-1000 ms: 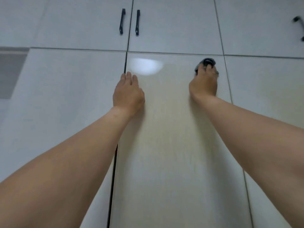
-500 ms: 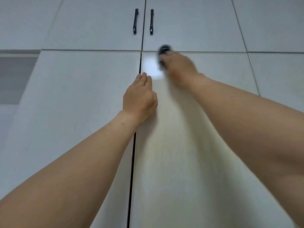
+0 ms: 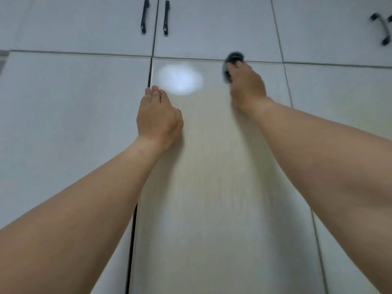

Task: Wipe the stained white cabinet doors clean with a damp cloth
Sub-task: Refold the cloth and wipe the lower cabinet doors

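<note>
Right hand (image 3: 247,87) is up near the top edge of the middle door (image 3: 212,187), and it's blurred. A dark cloth (image 3: 230,60) bunches out from under the fingertips, pressed against the door just below the seam with the upper cabinets. The fingers seem to bear down on the cloth, but the blur hides whether they curl round it or lie flat on it; I cannot tell.

Left hand (image 3: 158,119) lies on the same door by its left edge, beside the dark gap that runs down between this door and the left door (image 3: 70,113). Its fingers are straight and pressed together, pointing up, tips just under a bright glare patch (image 3: 180,78) on the glossy panel.

The middle door looks yellowish next to its paler neighbours. Above, two black handles (image 3: 154,16) sit either side of the upper seam, and another black handle (image 3: 381,28) shows at the far top right.
</note>
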